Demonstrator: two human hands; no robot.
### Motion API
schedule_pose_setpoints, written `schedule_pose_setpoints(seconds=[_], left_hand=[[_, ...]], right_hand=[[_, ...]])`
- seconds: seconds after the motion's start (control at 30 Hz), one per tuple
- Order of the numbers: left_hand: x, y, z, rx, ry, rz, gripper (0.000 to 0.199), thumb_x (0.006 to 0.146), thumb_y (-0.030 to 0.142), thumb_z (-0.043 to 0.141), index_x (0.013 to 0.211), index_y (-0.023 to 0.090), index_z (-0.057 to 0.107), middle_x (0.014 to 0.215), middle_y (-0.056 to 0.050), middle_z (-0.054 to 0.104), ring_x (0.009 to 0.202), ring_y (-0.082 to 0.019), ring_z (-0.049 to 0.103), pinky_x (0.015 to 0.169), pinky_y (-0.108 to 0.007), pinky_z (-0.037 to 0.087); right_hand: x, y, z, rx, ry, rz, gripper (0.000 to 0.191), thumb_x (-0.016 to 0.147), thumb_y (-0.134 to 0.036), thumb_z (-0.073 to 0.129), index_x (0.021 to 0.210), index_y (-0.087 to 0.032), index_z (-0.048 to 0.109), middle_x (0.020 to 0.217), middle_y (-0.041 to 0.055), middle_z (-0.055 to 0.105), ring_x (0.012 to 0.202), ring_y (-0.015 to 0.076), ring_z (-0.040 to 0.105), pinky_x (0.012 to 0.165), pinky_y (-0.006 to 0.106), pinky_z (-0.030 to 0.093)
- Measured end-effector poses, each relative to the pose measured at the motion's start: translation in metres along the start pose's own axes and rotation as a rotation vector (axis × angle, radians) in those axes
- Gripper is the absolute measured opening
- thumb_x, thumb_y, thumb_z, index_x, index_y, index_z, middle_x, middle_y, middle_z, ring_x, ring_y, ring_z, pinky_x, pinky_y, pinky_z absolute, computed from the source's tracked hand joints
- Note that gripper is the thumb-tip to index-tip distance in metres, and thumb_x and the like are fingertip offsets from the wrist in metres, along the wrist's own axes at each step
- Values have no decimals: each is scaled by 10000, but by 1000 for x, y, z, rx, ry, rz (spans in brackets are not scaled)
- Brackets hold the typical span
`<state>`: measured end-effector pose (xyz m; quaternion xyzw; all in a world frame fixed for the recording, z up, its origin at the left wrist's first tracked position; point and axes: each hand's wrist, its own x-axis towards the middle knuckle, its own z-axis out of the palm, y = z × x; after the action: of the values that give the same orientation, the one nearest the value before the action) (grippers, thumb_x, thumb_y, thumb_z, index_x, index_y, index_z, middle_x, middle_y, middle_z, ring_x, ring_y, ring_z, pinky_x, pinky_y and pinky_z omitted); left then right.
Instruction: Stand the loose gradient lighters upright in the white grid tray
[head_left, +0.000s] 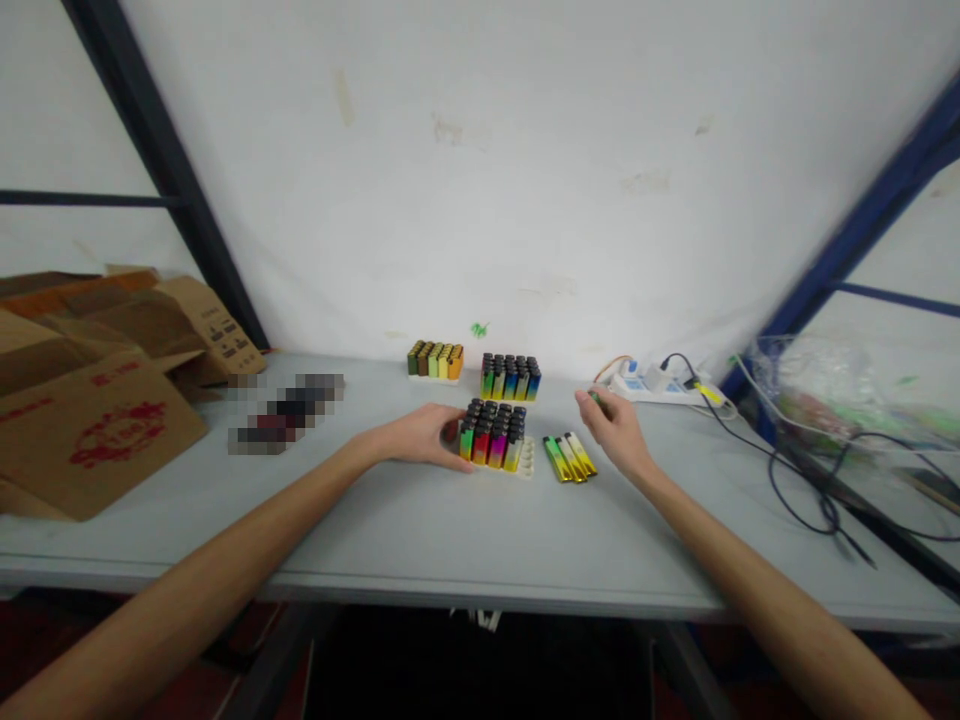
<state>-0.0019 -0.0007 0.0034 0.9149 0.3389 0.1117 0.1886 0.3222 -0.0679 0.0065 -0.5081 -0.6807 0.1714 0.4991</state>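
Note:
My left hand (pixel 429 436) grips the left side of a white tray (pixel 527 460) packed with colourful lighters (pixel 492 436); the tray's right end shows bare slots. Off to the right, my right hand (pixel 611 428) is closed around a small green lighter (pixel 595 398), mostly hidden by the fingers. Between the tray and my right hand, several loose yellow, green and white lighters (pixel 570 457) lie flat on the table. Behind stand two more groups: black-topped lighters (pixel 511 377) and green-to-orange lighters (pixel 436 360).
An open cardboard box (pixel 112 430) is on the grey table (pixel 480 540) at the left, near a pixelated dark item (pixel 289 412). At the right are a white power strip (pixel 652 388), black cables (pixel 799 480) and a clear plastic bag (pixel 825 385). A wall rises behind.

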Motion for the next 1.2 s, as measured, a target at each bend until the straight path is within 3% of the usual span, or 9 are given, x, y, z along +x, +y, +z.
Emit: schedule_pose_setpoints(seconds=[0.1,0.3,0.53,0.63,0.77,0.97,1.07,1.2], left_hand=[[0,0,0,-31,-19,-6,682,652,741,748,1009,167,657,861,-32,662,750,-212,596,645,-284,418],[0,0,1,-38,-19,-25,676,657,725,745,1030,168,662,860,-30,665,742,-204,589,622,-275,403],[-1,2,0,-46,-11,-5,669,661,718,748,1032,169,655,886,-43,677,757,-215,600,644,-285,418],[-1,2,0,-43,-14,2,666,668,725,743,1017,165,651,869,-42,670,743,-213,594,634,-284,414],[-1,2,1,-45,-12,8,669,671,726,741,1019,161,652,850,-37,662,732,-209,588,626,-282,408],[-1,3,1,-46,-8,3,678,672,716,740,1063,169,658,887,-39,676,751,-211,596,649,-286,418],[-1,4,0,-39,-7,-15,650,656,720,745,998,175,651,842,-25,657,730,-202,586,638,-280,413],[-2,6,0,-52,-8,-20,652,655,719,749,1005,179,646,849,-24,653,736,-200,587,626,-274,412]], right_hand=[[-1,0,4,-143,47,-40,417,913,-481,517,611,-214,410,575,-41,355,566,122,364,556,281,266],[-1,-3,11,-204,-15,-30,286,867,-382,479,639,-219,422,586,-33,383,589,139,403,568,279,287],[1,4,11,-202,-94,-30,443,951,-563,490,679,-222,416,618,-31,416,615,144,416,578,273,311],[0,5,13,-103,-186,-46,417,984,-591,460,833,-212,543,740,0,548,698,167,515,643,272,412],[-2,1,18,-67,-232,-148,403,1008,-561,441,982,-214,644,1032,90,646,956,224,608,774,309,502],[-5,-2,18,-213,-224,-115,433,1039,-527,413,777,-222,574,708,24,663,671,189,617,680,289,460],[-4,-3,17,-206,-216,-118,394,1046,-498,420,820,-223,588,803,45,737,751,203,680,713,283,473],[-4,-3,21,-248,-309,-116,308,1052,-451,431,880,-229,560,864,52,760,803,215,708,718,290,479]])
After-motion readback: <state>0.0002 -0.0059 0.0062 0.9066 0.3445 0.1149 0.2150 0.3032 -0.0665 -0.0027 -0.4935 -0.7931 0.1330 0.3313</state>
